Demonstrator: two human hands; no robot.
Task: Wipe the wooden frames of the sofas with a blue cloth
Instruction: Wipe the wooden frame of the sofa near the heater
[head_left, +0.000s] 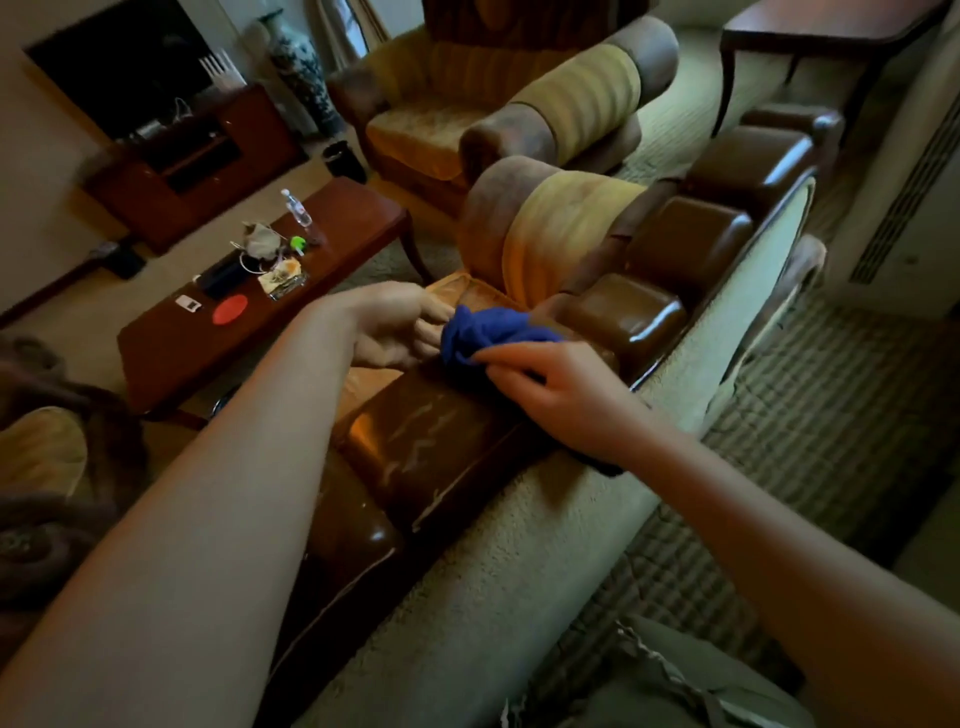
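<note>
A bunched blue cloth (491, 332) lies on the glossy brown wooden top rail (431, 441) of the sofa in front of me. My right hand (566, 395) pinches the cloth's near edge from the right. My left hand (397, 325) reaches in from the left, its fingers touching the cloth's far side; the fingertips are hidden behind the cloth. The rail runs on as several rounded wooden blocks (685, 244) toward the far right. A second armchair (498, 109) stands behind.
A dark red coffee table (171, 343) at the left carries a bottle (296, 208), a red disc (230, 309) and small clutter. A TV cabinet (192, 161) and tall vase (298, 67) stand at the back left, a side table (826, 31) at the upper right. Carpet lies right of the sofa back.
</note>
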